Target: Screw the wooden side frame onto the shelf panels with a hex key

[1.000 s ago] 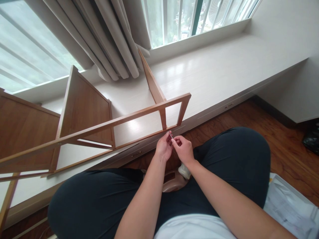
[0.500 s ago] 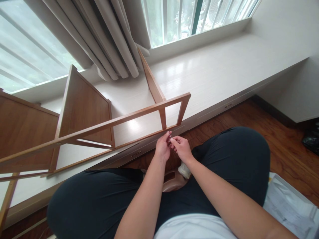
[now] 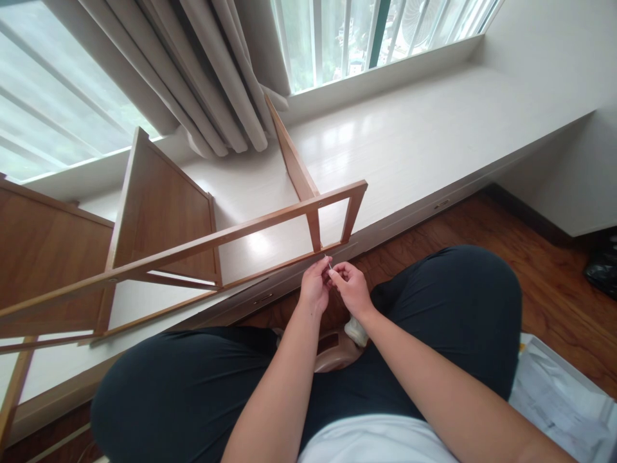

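My left hand and my right hand meet in front of my lap, fingertips almost touching. Between them is a thin, silvery metal rod, pinched by the fingers of both hands. It is too small to tell whether it is a screw or a small key. Just beyond my fingers stands a brown wooden shelf frame, its end crosspiece closest to the hands. Wooden shelf boards are joined to the frame and slant toward the window.
The frame rests on a white window ledge with drawers below its edge. A grey curtain hangs at the back. My knees spread to both sides. A plastic bag lies right on the wooden floor, with a black bag farther off.
The fingers of both hands have shifted very slightly around the metal rod. The view has moved a touch; the shelf frame stays in place.
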`<control>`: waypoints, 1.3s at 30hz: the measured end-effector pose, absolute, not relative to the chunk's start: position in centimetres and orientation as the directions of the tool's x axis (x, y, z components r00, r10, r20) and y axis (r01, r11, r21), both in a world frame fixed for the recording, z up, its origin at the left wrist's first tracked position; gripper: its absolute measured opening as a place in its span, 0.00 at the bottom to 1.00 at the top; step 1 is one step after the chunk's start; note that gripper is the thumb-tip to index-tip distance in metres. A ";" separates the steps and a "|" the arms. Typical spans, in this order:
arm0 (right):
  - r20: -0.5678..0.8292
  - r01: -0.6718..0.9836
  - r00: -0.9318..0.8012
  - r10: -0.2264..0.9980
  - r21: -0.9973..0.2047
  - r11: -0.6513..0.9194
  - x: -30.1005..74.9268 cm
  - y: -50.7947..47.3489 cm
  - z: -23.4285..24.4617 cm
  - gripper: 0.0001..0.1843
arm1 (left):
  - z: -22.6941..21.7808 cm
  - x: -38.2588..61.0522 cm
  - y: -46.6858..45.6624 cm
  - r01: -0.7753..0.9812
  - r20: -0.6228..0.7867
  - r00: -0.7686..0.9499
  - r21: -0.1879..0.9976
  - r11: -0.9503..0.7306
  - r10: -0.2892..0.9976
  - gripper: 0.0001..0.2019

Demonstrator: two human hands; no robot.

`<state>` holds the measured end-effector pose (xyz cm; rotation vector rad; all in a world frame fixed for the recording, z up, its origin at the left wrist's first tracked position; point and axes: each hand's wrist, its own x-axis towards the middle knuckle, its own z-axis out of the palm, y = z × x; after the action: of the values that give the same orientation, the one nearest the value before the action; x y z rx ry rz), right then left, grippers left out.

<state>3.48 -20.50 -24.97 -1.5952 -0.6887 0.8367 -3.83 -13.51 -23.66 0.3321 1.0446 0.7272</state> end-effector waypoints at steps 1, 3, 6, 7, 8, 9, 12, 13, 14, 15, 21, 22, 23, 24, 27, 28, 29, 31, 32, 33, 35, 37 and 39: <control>-0.134 0.014 0.586 0.799 -0.984 -0.175 3.5 -20.5 -24.9 0.11 | -23.7 -3.8 -13.5 -0.385 -0.667 0.297 0.571 0.725 0.683 0.10; -0.105 0.057 0.607 0.788 -0.983 -0.175 3.5 -20.6 -24.9 0.10 | -23.7 -3.9 -13.5 -0.384 -0.672 0.293 0.569 0.727 0.680 0.08; -0.071 0.118 0.627 0.775 -0.975 -0.186 3.4 -20.6 -24.9 0.11 | -23.8 -3.9 -13.4 -0.385 -0.674 0.291 0.567 0.729 0.678 0.06; -0.060 0.140 0.631 0.774 -0.972 -0.189 3.4 -20.6 -24.9 0.11 | -23.8 -3.9 -13.4 -0.386 -0.674 0.292 0.566 0.729 0.678 0.06; -0.047 0.163 0.632 0.774 -0.968 -0.192 3.4 -20.6 -24.9 0.11 | -23.7 -3.8 -13.4 -0.387 -0.673 0.294 0.565 0.729 0.679 0.07; -0.033 0.186 0.632 0.774 -0.963 -0.193 3.4 -20.7 -24.8 0.11 | -23.7 -3.8 -13.5 -0.388 -0.672 0.296 0.565 0.728 0.679 0.07; 0.008 0.253 0.628 0.778 -0.948 -0.194 3.4 -20.8 -24.7 0.09 | -23.7 -3.8 -13.5 -0.389 -0.667 0.300 0.567 0.726 0.682 0.08; 0.023 0.275 0.627 0.779 -0.942 -0.194 3.4 -20.8 -24.6 0.09 | -23.7 -3.8 -13.5 -0.389 -0.666 0.301 0.568 0.725 0.683 0.08; 0.037 0.297 0.625 0.779 -0.935 -0.193 3.4 -20.8 -24.6 0.08 | -23.7 -3.8 -13.5 -0.390 -0.665 0.301 0.568 0.724 0.684 0.08; 0.051 0.318 0.623 0.781 -0.928 -0.193 3.4 -20.9 -24.5 0.08 | -23.7 -3.8 -13.5 -0.391 -0.665 0.300 0.569 0.724 0.684 0.08; 0.107 0.422 0.603 0.790 -0.884 -0.202 3.5 -21.0 -24.5 0.06 | -23.8 -3.8 -13.4 -0.397 -0.666 0.295 0.567 0.722 0.685 0.07; 0.114 0.434 0.599 0.793 -0.878 -0.202 3.5 -21.0 -24.5 0.06 | -23.8 -3.8 -13.4 -0.397 -0.667 0.295 0.566 0.723 0.684 0.07; 0.120 0.446 0.594 0.796 -0.872 -0.202 3.5 -21.0 -24.5 0.05 | -23.8 -3.8 -13.4 -0.398 -0.668 0.296 0.564 0.724 0.683 0.07; 0.125 0.456 0.588 0.799 -0.867 -0.200 3.6 -21.0 -24.5 0.05 | -23.8 -3.8 -13.4 -0.399 -0.668 0.297 0.563 0.724 0.682 0.07; 0.139 0.480 0.574 0.807 -0.856 -0.193 3.6 -21.0 -24.6 0.04 | -23.8 -3.8 -13.4 -0.400 -0.668 0.303 0.558 0.727 0.680 0.07; 0.143 0.485 0.572 0.807 -0.853 -0.192 3.7 -21.0 -24.7 0.04 | -23.8 -3.8 -13.4 -0.399 -0.668 0.305 0.558 0.728 0.679 0.07; 0.147 0.489 0.572 0.807 -0.851 -0.191 3.7 -21.0 -24.7 0.04 | -23.8 -3.8 -13.3 -0.399 -0.668 0.306 0.557 0.728 0.678 0.07; 0.155 0.496 0.570 0.807 -0.848 -0.188 3.7 -21.0 -24.8 0.04 | -23.8 -3.8 -13.3 -0.399 -0.668 0.308 0.556 0.729 0.678 0.07; 0.158 0.499 0.569 0.807 -0.846 -0.186 3.7 -21.0 -24.8 0.04 | -23.9 -3.8 -13.3 -0.399 -0.668 0.309 0.555 0.730 0.677 0.07; 0.162 0.502 0.568 0.807 -0.845 -0.184 3.7 -21.0 -24.8 0.03 | -23.9 -3.8 -13.3 -0.399 -0.668 0.309 0.555 0.730 0.677 0.07; 0.168 0.506 0.566 0.807 -0.844 -0.179 3.7 -21.0 -24.9 0.03 | -23.9 -3.8 -13.3 -0.398 -0.670 0.309 0.553 0.732 0.675 0.08; 0.174 0.507 0.566 0.806 -0.844 -0.174 3.7 -21.0 -24.9 0.03 | -24.0 -3.8 -13.3 -0.398 -0.673 0.307 0.552 0.733 0.673 0.08; 0.178 0.508 0.565 0.806 -0.845 -0.170 3.7 -20.9 -24.9 0.03 | -24.0 -3.7 -13.2 -0.399 -0.675 0.304 0.550 0.733 0.672 0.07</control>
<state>3.71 -20.94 -24.85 -1.8322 -1.0743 0.3867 -3.74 -13.24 -23.98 0.3028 1.0406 0.7239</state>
